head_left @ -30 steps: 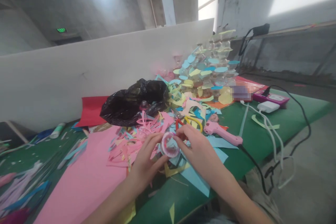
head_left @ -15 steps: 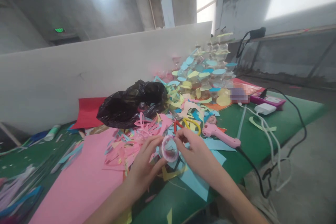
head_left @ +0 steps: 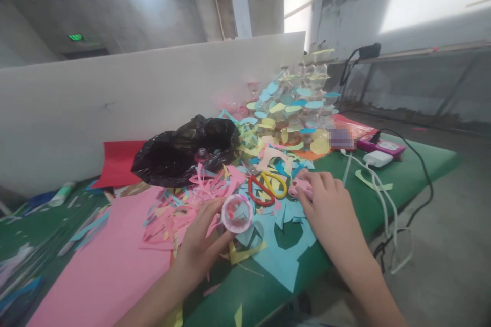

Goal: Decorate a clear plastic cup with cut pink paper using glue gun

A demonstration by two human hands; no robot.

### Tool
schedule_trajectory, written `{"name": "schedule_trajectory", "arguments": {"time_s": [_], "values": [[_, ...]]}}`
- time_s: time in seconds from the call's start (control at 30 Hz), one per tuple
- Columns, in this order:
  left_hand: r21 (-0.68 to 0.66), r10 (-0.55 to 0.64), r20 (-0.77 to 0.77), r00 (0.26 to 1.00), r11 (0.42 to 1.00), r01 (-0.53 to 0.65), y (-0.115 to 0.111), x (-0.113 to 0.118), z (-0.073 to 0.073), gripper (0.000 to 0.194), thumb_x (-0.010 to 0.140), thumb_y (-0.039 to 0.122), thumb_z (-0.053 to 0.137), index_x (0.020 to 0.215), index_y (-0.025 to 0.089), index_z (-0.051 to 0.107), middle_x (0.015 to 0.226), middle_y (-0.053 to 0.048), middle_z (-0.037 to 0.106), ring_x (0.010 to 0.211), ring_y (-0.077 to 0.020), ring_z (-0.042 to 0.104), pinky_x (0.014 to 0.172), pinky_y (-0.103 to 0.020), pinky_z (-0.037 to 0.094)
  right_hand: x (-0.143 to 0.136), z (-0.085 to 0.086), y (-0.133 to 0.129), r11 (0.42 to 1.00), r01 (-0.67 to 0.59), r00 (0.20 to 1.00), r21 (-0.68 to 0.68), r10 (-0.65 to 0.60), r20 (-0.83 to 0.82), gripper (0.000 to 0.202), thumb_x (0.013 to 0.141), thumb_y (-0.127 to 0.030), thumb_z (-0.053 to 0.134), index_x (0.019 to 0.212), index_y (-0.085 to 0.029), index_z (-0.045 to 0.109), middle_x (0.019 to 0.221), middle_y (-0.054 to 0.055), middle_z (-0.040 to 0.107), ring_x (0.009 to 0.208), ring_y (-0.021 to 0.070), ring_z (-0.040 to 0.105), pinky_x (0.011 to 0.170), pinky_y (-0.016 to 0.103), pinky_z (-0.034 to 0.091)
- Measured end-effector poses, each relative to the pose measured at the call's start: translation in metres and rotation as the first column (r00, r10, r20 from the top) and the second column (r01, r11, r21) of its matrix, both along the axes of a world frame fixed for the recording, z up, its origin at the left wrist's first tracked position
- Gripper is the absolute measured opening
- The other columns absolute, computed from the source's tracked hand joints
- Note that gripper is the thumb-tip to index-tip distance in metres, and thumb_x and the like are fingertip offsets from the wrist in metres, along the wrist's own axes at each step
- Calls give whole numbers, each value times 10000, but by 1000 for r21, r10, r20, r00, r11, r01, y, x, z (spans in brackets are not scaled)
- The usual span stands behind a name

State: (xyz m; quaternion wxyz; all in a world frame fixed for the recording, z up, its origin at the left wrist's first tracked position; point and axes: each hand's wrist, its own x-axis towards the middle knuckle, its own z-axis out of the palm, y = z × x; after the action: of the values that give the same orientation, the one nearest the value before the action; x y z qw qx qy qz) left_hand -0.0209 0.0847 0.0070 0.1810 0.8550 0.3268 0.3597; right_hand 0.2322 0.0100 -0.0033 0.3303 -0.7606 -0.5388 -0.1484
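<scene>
My left hand (head_left: pixel 203 235) is closed round a small clear plastic cup (head_left: pixel 237 214) with a pale pink rim, its round mouth facing me. Paper colours show through the cup. To the right, my right hand (head_left: pixel 330 209) has its fingers wrapped over a pink glue gun (head_left: pixel 301 187), which lies on the paper scraps; most of its handle is hidden beneath the hand. Scissors with one red and one yellow handle (head_left: pixel 276 184) lie between my hands. Under them spread cut pieces of blue paper (head_left: pixel 280 260).
A black plastic bag (head_left: pixel 161 158) sits behind pink paper strips (head_left: pixel 199 184). A pink sheet (head_left: pixel 103 260) covers the left side. Stacked clear cups with paper discs (head_left: pixel 303 97) stand at the back right, near a purple power strip (head_left: pixel 383 147), a white adapter (head_left: pixel 378 159) and cables.
My right hand has left the cup's rim and moved right onto the glue gun. The left hand keeps the cup, now shifted slightly left. The view has shifted a little.
</scene>
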Motion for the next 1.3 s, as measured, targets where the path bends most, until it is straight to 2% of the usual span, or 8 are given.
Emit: {"name": "schedule_trajectory", "arguments": {"time_s": [0.07, 0.2, 0.6, 0.77, 0.9, 1.03, 1.17, 1.3], "values": [[-7, 10, 10, 1000, 1000, -10, 1, 1, 0, 332, 871, 301, 649, 1202, 287, 624, 1197, -53, 679, 1094, -224, 643, 897, -331, 534, 6, -7, 3, 989, 105, 986, -102, -90, 143, 279, 946, -339, 557, 1127, -130, 598, 1039, 205, 620, 868, 342, 567, 673, 418, 427], [7, 20, 27, 999, 1000, -20, 2, 0, 1, 332, 853, 324, 663, 1180, 270, 637, 1180, -57, 697, 1079, -225, 657, 880, -323, 543, 11, -14, 2, 969, 165, 959, -184, -113, 261, 370, 944, -431, 566, 1087, -97, 636, 1071, 238, 628, 911, 370, 572, 655, 413, 441], [-28, 52, 38, 998, 998, -51, 4, 2, -1, 311, 835, 328, 670, 1141, 272, 663, 1158, -40, 717, 1061, -215, 676, 872, -295, 552, 20, -13, -1, 913, 235, 954, -335, -150, 260, 195, 911, -304, 643, 988, -131, 686, 938, 164, 653, 869, 339, 616, 661, 383, 430], [-65, 46, 19, 999, 997, -45, 3, 2, -1, 330, 815, 303, 685, 1143, 278, 662, 1152, -31, 719, 1071, -218, 672, 903, -308, 543, 24, -17, -1, 940, 200, 974, -278, -159, 161, 311, 938, -257, 571, 1217, -127, 618, 993, 166, 689, 870, 341, 623, 671, 392, 439], [-103, 56, 14, 998, 993, -54, 2, 2, -1, 345, 810, 297, 677, 1155, 276, 660, 1170, -34, 715, 1092, -227, 666, 912, -319, 541, 33, -14, -3, 995, 33, 983, -94, -49, -176, 336, 945, -258, 452, 1222, -118, 579, 1109, 178, 689, 932, 332, 627, 761, 410, 469], [-100, 64, 33, 997, 993, -61, 4, 3, 1, 337, 805, 331, 673, 1136, 264, 673, 1170, -53, 718, 1081, -249, 673, 887, -334, 555, 34, 3, -10, 988, -139, 785, 72, 154, -600, 360, 918, -437, 468, 1145, -184, 587, 962, 90, 707, 800, 256, 650, 695, 342, 495], [-100, 60, 29, 998, 993, -57, 5, 2, 1, 336, 815, 334, 665, 1144, 266, 668, 1178, -60, 713, 1093, -254, 664, 894, -344, 550, 24, 17, -18, 977, -179, 624, 114, 203, -754, 350, 846, -533, 572, 958, -211, 652, 727, 4, 646, 654, 202, 601, 609, 289, 474], [-143, 49, 32, 998, 989, -44, 1, 2, -1, 345, 807, 329, 668, 1145, 262, 668, 1176, -70, 709, 1100, -256, 657, 916, -360, 538, 12, 18, -22, 958, -256, 419, 130, 231, -878, 391, 803, -564, 607, 889, -188, 670, 700, 6, 630, 616, 185, 600, 579, 278, 477]]}}
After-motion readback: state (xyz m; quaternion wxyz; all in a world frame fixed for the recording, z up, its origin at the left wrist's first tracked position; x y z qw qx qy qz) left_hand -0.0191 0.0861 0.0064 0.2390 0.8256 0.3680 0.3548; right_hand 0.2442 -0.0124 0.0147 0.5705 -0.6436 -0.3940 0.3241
